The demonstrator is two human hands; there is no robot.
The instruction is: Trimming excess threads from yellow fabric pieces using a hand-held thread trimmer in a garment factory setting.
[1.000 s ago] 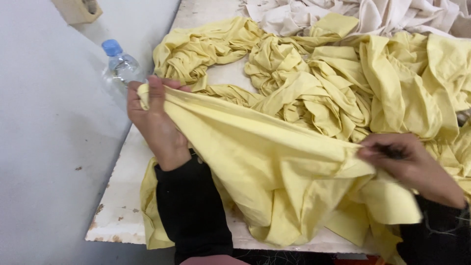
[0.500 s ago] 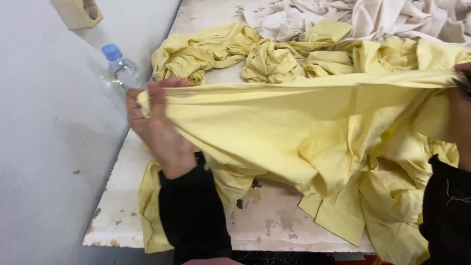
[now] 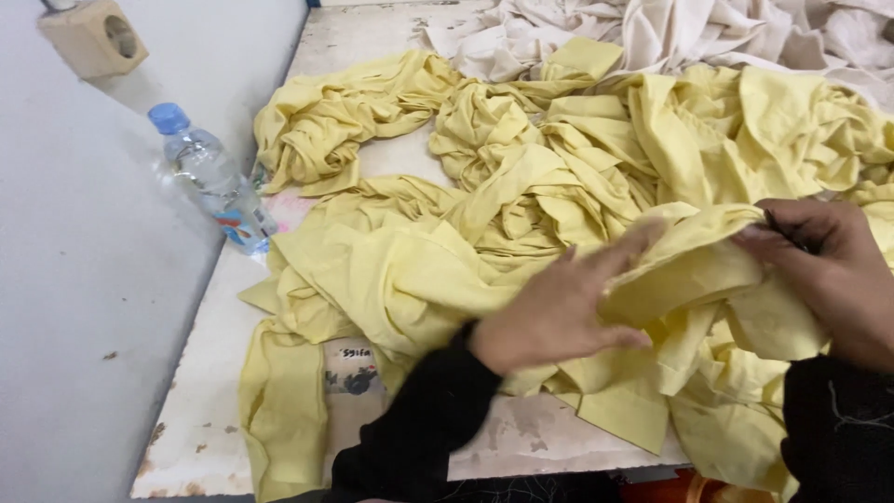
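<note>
A pale yellow cloth (image 3: 391,270) lies crumpled across the near part of the white worktable (image 3: 209,410). My right hand (image 3: 829,270) pinches a bunched fold of that cloth at the right side. My left hand (image 3: 559,307), fingers spread and blurred by motion, rests flat against the same fold just left of the right hand, not clearly gripping it. Both forearms wear black sleeves. More yellow cloth pieces (image 3: 652,130) are heaped behind the hands.
A clear plastic water bottle (image 3: 212,182) with a blue cap leans at the table's left edge against the grey wall. A beige wall socket (image 3: 93,37) sits at top left. Cream-white fabric (image 3: 670,33) is piled at the far right.
The cloth was stretched taut between both hands; now it has dropped onto the table. My left hand let go of the left end and swept right toward my right hand.
</note>
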